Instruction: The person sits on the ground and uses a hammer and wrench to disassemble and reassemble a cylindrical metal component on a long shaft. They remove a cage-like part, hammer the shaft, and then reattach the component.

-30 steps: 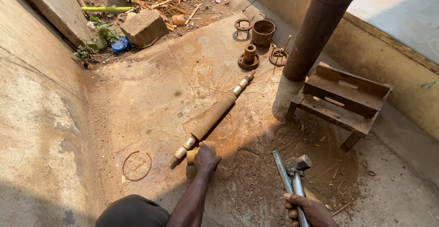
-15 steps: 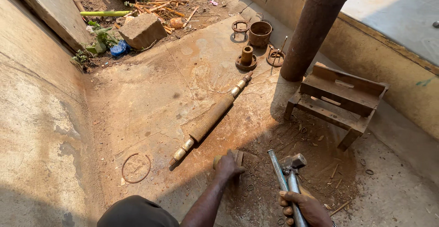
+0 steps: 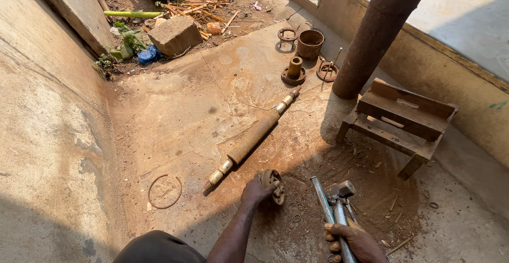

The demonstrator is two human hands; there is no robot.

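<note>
while left hand (image 3: 256, 190) grips bearing (image 3: 274, 185), right hand (image 3: 356, 240) holds hammer (image 3: 339, 210).

Left arm extended forward and down, left hand (image 3: 258, 190) with fingers curled in a closed grasp, palm down; right hand (image 3: 356, 240) low at frame edge, fingers wrapped in a tight fist, knuckles facing left.
</note>
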